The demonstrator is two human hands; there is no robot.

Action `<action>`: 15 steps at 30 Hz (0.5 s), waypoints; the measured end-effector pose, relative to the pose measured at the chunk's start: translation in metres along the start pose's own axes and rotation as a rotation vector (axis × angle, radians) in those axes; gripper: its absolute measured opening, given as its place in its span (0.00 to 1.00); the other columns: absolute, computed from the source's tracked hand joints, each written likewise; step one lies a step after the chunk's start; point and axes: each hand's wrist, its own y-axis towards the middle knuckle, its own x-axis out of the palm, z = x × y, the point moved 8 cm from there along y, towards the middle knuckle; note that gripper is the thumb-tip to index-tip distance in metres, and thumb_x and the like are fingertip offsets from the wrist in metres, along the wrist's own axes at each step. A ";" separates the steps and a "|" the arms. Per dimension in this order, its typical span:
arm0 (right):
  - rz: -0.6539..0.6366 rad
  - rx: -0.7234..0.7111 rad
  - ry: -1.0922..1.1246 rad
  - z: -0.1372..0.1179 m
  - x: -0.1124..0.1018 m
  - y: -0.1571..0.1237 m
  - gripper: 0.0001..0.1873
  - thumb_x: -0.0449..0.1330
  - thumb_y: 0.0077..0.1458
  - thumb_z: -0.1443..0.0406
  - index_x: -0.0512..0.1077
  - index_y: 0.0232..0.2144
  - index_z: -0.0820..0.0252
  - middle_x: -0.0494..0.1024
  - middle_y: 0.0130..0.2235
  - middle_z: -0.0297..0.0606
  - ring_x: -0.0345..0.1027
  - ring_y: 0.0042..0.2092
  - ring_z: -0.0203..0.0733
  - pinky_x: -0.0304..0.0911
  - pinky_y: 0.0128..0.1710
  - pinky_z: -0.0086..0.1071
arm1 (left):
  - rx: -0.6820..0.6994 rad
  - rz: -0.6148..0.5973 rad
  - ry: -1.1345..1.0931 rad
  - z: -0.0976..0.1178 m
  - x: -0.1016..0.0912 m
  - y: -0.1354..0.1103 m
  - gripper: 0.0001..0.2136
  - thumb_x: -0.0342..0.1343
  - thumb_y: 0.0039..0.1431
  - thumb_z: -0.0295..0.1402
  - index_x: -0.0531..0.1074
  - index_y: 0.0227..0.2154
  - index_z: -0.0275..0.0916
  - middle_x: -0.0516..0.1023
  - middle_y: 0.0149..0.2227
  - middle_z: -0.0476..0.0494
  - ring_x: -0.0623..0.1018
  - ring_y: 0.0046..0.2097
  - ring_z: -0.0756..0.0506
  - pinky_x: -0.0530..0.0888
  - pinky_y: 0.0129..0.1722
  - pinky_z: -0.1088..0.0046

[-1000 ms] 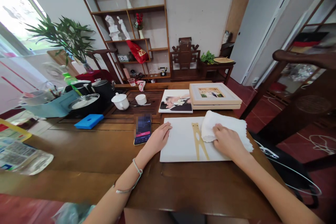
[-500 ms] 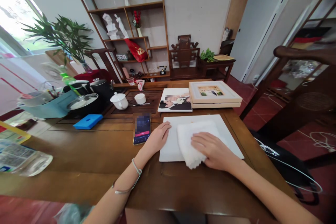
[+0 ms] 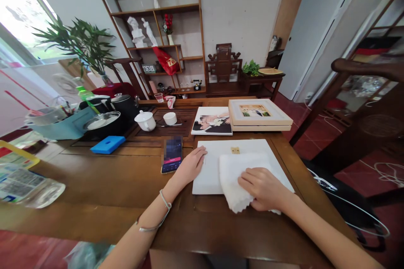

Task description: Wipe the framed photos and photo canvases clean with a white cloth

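A flat white panel lies on the wooden table in front of me, with a small gold metal bracket near its far edge. My left hand rests on the panel's left edge, fingers stretched out and holding nothing. Under my right hand is a folded white cloth with a scalloped edge; the fingers press and grip it against the panel. The cloth covers the panel's right-middle part and hangs over its near edge. Left of the panel, close to my left hand, lies a lit phone.
Behind the panel lie a photo print and stacked framed pictures. Farther left stand a lidded white cup, a small white bowl, a blue block, a glass-lidded pot and a clear bottle. A wooden chair stands at right.
My right hand has slid the cloth toward me and slightly right, uncovering the gold bracket. My left hand stays on the panel's left edge.
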 end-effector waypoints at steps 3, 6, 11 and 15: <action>0.079 -0.042 0.030 -0.003 -0.003 -0.001 0.14 0.54 0.40 0.68 0.72 0.32 0.61 0.75 0.31 0.43 0.65 0.31 0.46 0.54 0.27 0.37 | -0.001 0.001 -0.007 -0.001 0.000 0.000 0.14 0.44 0.65 0.25 0.71 0.47 0.35 0.73 0.55 0.35 0.70 0.60 0.40 0.69 0.59 0.57; 0.115 0.160 0.021 0.020 -0.005 -0.002 0.17 0.53 0.39 0.71 0.73 0.35 0.62 0.76 0.33 0.44 0.66 0.35 0.48 0.58 0.31 0.37 | 0.010 0.001 -0.014 -0.002 0.001 0.000 0.14 0.44 0.65 0.25 0.71 0.47 0.35 0.73 0.55 0.35 0.70 0.60 0.40 0.69 0.60 0.57; 0.173 0.497 -0.026 0.059 -0.001 -0.009 0.21 0.51 0.43 0.75 0.72 0.41 0.66 0.77 0.41 0.48 0.67 0.44 0.52 0.63 0.42 0.41 | 0.005 -0.009 -0.010 -0.003 0.002 0.000 0.14 0.43 0.65 0.25 0.71 0.48 0.34 0.72 0.55 0.34 0.70 0.60 0.40 0.69 0.60 0.57; 0.279 0.379 -0.103 0.045 -0.002 -0.005 0.24 0.51 0.42 0.77 0.72 0.43 0.69 0.76 0.45 0.52 0.66 0.49 0.53 0.58 0.56 0.46 | 0.009 -0.010 -0.003 -0.001 0.001 0.000 0.14 0.43 0.65 0.24 0.71 0.48 0.34 0.73 0.55 0.35 0.70 0.60 0.40 0.69 0.59 0.58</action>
